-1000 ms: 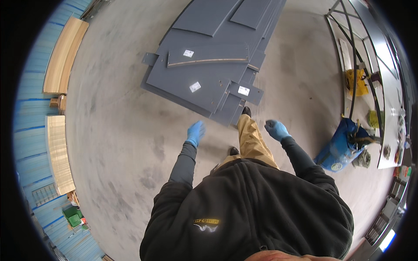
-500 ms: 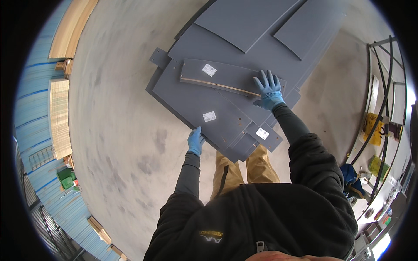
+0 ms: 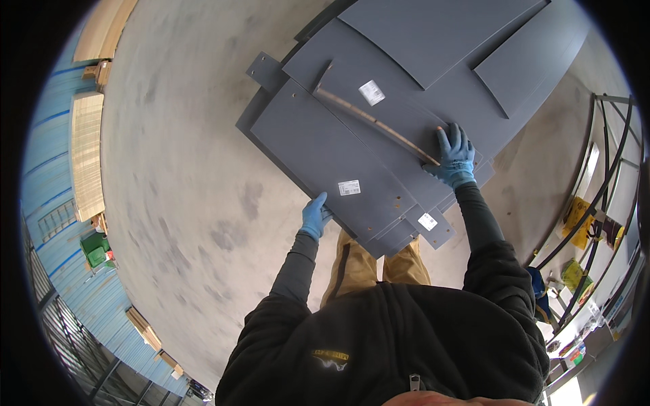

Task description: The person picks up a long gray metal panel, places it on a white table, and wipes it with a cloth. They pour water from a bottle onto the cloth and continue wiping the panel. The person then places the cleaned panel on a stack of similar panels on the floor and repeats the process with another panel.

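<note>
- The person leans over a stack of grey panels (image 3: 352, 155) lying flat on the concrete floor (image 3: 189, 203).
- The right hand (image 3: 455, 157), in a blue glove, lies palm down on the upper panels; its fingers (image 3: 452, 139) are spread open and flat, gripping nothing.
- Just beside those fingertips, on their left, ends a thin wooden strip (image 3: 372, 122) that lies on the panels and runs away from the hand toward the far left corner of the stack.
- The left hand (image 3: 315, 215), also in a blue glove, is at the near edge of the large front panel (image 3: 325, 155); its fingers curl at that edge, but whether they grip the panel cannot be told.
- A white label (image 3: 349, 187) sits on the front panel just beyond the left fingers; another white label (image 3: 427, 221) lies on a narrower panel between the two hands, nearer the body.
- A third label (image 3: 372, 92) sits beyond the strip, well apart from both hands.
- Wooden boards (image 3: 87, 155) lie far to the left of the left fingers, against a blue wall (image 3: 47, 223).
</note>
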The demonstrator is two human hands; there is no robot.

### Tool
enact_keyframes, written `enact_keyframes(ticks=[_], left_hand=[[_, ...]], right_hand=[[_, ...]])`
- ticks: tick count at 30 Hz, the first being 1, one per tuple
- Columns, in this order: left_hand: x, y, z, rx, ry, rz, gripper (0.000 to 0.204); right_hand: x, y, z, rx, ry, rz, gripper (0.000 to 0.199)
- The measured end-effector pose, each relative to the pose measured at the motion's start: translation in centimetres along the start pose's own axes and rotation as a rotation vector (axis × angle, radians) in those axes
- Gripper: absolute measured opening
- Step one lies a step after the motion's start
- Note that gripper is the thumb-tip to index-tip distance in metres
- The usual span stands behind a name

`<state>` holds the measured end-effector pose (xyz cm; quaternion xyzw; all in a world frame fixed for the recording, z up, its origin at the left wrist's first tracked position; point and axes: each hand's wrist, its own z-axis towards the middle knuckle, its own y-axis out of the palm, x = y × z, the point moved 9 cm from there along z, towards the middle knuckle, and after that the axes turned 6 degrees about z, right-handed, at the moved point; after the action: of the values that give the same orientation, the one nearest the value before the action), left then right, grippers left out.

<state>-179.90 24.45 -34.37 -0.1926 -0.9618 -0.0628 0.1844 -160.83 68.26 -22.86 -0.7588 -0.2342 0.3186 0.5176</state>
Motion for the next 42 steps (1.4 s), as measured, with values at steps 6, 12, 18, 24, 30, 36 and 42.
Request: enact_keyframes(ticks=[6, 12, 18, 24, 30, 36, 42], left_hand=[[0.0, -0.4, 0.1, 0.009, -0.034, 0.011, 0.045], [11.4, -4.4, -0.6, 0.359, 0.543, 0.512, 0.039], [29.7, -3.9, -0.7, 0.767, 1.065, 1.173, 0.082], [36.3, -1.2, 7.3, 0.44, 0.864, 1.308, 0.092], [36.6, -0.6, 8.6, 0.482, 0.719, 1.58, 0.097], [36.1, -1.0, 8.3, 0.515, 0.669, 1.666, 0.095], [36.1, -0.7, 9.1, 0.473, 0.65, 1.564, 0.096]], right_hand=[[1.0, 0.0, 0.7, 0.05, 0.083, -0.018, 0.125], [-2.6, -1.5, -8.7, 0.426, 0.063, 0.181, 0.092], [-5.5, 13.6, -25.3, -0.076, 0.886, 1.01, 0.065], [-9.3, 21.6, -23.0, -0.128, 1.118, 1.71, 0.039], [-12.2, 20.7, -21.2, -0.151, 1.235, 1.682, 0.036], [-12.9, 19.6, -21.7, -0.026, 1.341, 1.741, 0.041], [-12.5, 21.5, -21.5, -0.153, 1.207, 2.079, 0.04]])
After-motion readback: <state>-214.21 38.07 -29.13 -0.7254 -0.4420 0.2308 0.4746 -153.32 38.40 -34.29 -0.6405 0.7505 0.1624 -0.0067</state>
